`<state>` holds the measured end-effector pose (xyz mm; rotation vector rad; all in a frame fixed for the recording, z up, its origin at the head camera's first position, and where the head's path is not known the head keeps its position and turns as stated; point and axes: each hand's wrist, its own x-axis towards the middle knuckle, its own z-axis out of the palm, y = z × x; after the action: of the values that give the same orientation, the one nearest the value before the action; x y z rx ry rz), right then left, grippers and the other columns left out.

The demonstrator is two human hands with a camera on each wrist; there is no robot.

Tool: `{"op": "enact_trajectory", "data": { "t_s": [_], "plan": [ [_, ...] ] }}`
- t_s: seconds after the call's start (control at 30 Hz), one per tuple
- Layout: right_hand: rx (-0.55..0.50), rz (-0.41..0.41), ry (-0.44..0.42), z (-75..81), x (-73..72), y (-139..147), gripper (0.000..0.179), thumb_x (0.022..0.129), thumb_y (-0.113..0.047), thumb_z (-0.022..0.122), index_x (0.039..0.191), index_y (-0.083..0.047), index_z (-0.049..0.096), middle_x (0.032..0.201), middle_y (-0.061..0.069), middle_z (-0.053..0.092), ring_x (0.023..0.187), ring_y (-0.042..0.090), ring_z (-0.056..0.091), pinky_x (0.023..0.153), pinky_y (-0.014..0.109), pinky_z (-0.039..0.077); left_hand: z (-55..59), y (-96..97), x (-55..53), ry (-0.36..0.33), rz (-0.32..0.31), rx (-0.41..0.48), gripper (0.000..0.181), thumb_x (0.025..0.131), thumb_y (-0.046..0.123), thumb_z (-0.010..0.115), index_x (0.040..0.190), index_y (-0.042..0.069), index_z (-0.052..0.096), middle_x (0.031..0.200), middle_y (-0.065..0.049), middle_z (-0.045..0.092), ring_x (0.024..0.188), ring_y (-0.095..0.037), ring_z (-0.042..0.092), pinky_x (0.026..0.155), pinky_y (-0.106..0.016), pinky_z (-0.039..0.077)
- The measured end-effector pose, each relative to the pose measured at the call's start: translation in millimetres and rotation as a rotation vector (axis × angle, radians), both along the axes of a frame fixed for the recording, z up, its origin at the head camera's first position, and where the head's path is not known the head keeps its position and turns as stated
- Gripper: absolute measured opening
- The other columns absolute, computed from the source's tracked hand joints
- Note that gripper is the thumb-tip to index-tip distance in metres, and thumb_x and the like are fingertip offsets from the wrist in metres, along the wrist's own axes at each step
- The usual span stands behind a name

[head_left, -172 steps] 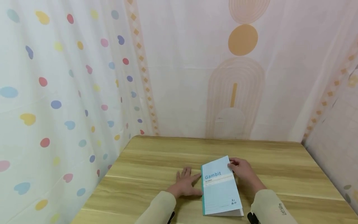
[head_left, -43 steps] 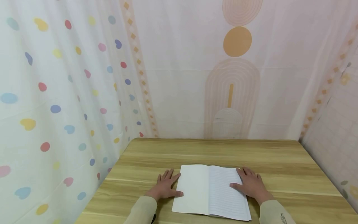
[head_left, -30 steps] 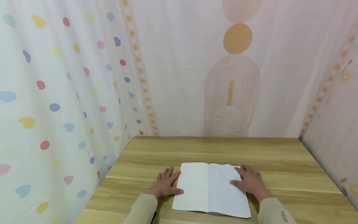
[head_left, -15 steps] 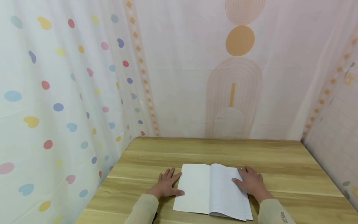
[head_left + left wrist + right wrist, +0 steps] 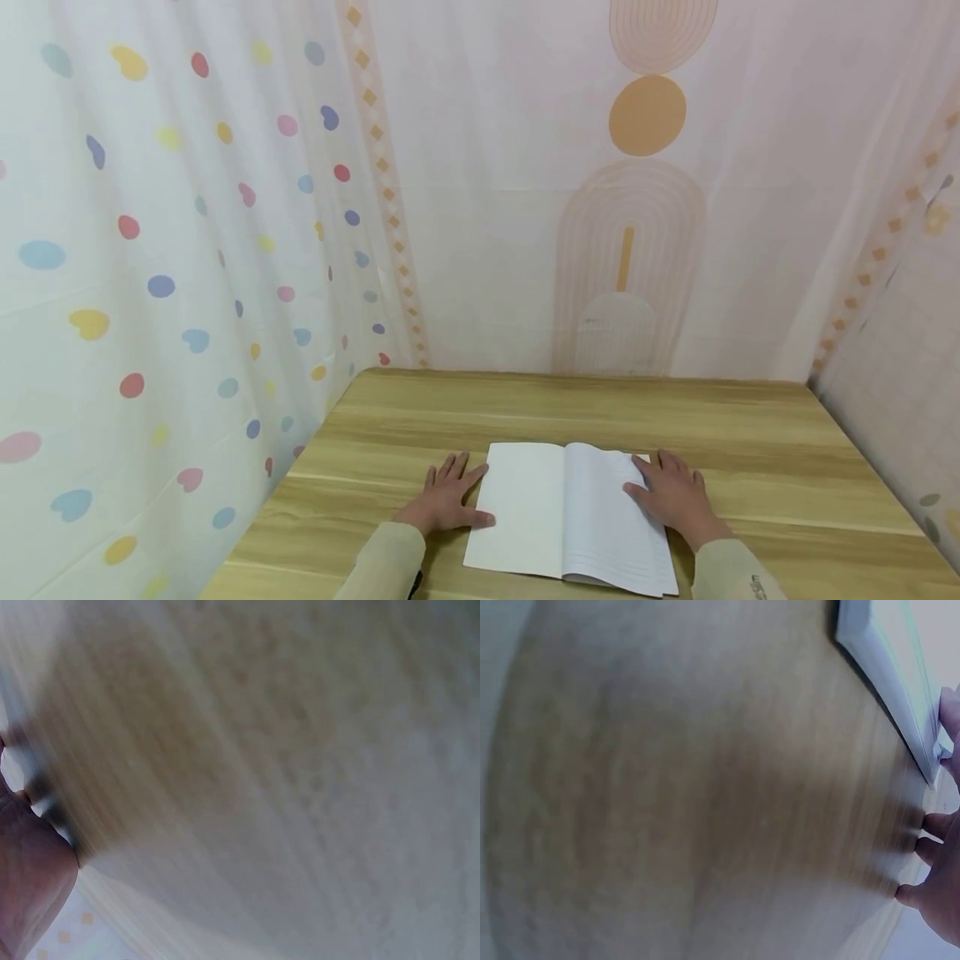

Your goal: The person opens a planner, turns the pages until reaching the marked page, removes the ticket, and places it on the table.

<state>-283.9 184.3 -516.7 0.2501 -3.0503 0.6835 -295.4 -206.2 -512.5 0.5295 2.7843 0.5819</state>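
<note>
An open notebook [image 5: 525, 508] lies flat on the wooden table, a blank side on the left and a lined page [image 5: 603, 517] on the right. My left hand [image 5: 444, 497] has its fingers spread at the left edge, the thumb resting on the blank side. On the right edge lies my right hand [image 5: 675, 496], thumb and index finger touching the lined page and the other fingers on the table. This page bulges up near the spine, and sheet edges beneath it show at the right. The right wrist view catches the notebook's side [image 5: 892, 690] beside the right fingers.
The wooden table [image 5: 420, 408] extends behind and to both sides of the notebook. A dotted curtain [image 5: 187, 275] hangs at the left and a patterned one [image 5: 487, 250] stands behind the far table edge.
The notebook was closed, its blue cover up, in the oldest frame; now it is open. Since a second ago the top right page has bulged more, its outer edge shifting left. Both hands stay nearly still.
</note>
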Motion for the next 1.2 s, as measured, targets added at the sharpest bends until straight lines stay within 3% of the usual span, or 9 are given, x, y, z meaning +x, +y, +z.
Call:
{"op": "enact_trajectory", "data": {
  "t_s": [0.2, 0.33, 0.4, 0.5, 0.6, 0.7, 0.93, 1.2],
  "plan": [
    [-0.054, 0.002, 0.099, -2.5, -1.7, -3, 0.044, 0.092, -0.031, 0.068, 0.125, -0.002, 0.067, 0.140, 0.039, 0.042, 0.129, 0.059, 0.037, 0.100, 0.076, 0.025, -4.9, -0.4, -1.8, 0.004, 0.004, -0.003, 0.093, 0.082, 0.064, 0.070, 0.156, 0.018, 0.035, 0.163, -0.022, 0.010, 0.149, -0.044, 0.003, 0.114, -0.065, -0.002],
    [-0.116, -0.052, 0.133, -0.2, -4.5, -5, 0.035, 0.087, -0.026, 0.074, 0.112, -0.001, 0.071, 0.133, 0.034, 0.052, 0.123, 0.054, 0.047, 0.095, 0.071, 0.034, -6.6, -0.6, -1.7, 0.001, 0.000, -0.001, 0.094, 0.082, 0.064, 0.069, 0.156, 0.018, 0.034, 0.163, -0.022, 0.010, 0.149, -0.044, 0.002, 0.114, -0.065, -0.003],
    [-0.159, -0.088, 0.125, 2.0, -6.3, -5, 0.034, 0.085, -0.026, 0.075, 0.108, -0.002, 0.072, 0.126, 0.029, 0.059, 0.117, 0.049, 0.054, 0.091, 0.068, 0.038, -6.9, -1.0, -1.4, -0.002, 0.003, -0.003, 0.094, 0.082, 0.064, 0.069, 0.156, 0.019, 0.034, 0.163, -0.021, 0.009, 0.149, -0.043, 0.002, 0.114, -0.065, -0.003],
    [-0.245, -0.139, 0.077, 7.8, -7.5, -5, 0.026, 0.087, -0.027, 0.074, 0.100, -0.005, 0.070, 0.103, 0.016, 0.067, 0.096, 0.035, 0.061, 0.081, 0.054, 0.044, -6.0, -1.1, -0.8, 0.001, 0.003, -0.004, 0.093, 0.083, 0.064, 0.069, 0.156, 0.018, 0.034, 0.163, -0.022, 0.010, 0.149, -0.043, 0.002, 0.114, -0.065, -0.002],
    [-0.341, -0.179, 0.033, 13.6, -7.5, -6, 0.018, 0.089, -0.025, 0.072, 0.090, -0.008, 0.067, 0.083, 0.003, 0.062, 0.077, 0.022, 0.054, 0.069, 0.039, 0.043, -3.8, -0.5, -0.1, 0.002, 0.004, -0.005, 0.093, 0.083, 0.063, 0.070, 0.156, 0.018, 0.034, 0.163, -0.022, 0.010, 0.149, -0.044, 0.002, 0.114, -0.065, -0.003],
    [-0.416, -0.192, 0.015, 18.6, -7.2, -8, 0.017, 0.092, -0.022, 0.069, 0.086, -0.006, 0.066, 0.076, 0.002, 0.058, 0.071, 0.019, 0.049, 0.063, 0.033, 0.040, -2.1, 0.2, 0.7, 0.004, 0.002, -0.005, 0.092, 0.083, 0.061, 0.070, 0.156, 0.018, 0.034, 0.163, -0.022, 0.010, 0.149, -0.044, 0.003, 0.114, -0.065, -0.002],
    [-0.466, -0.184, 0.039, 27.0, -9.6, -14, 0.018, 0.093, -0.021, 0.069, 0.091, -0.003, 0.068, 0.083, 0.004, 0.063, 0.075, 0.020, 0.052, 0.067, 0.033, 0.043, -2.9, 0.8, 0.8, 0.013, 0.001, -0.014, 0.092, 0.083, 0.061, 0.071, 0.156, 0.018, 0.035, 0.163, -0.023, 0.011, 0.149, -0.044, 0.004, 0.114, -0.066, -0.001],
    [-0.534, -0.123, 0.024, 45.0, -13.6, -25, 0.037, 0.092, -0.017, 0.071, 0.121, 0.005, 0.066, 0.099, 0.011, 0.069, 0.088, 0.022, 0.060, 0.076, 0.036, 0.049, -4.3, -0.1, -0.1, 0.015, 0.003, -0.013, 0.092, 0.083, 0.061, 0.070, 0.156, 0.018, 0.034, 0.163, -0.022, 0.010, 0.149, -0.044, 0.004, 0.114, -0.065, -0.001]
  ]
}}
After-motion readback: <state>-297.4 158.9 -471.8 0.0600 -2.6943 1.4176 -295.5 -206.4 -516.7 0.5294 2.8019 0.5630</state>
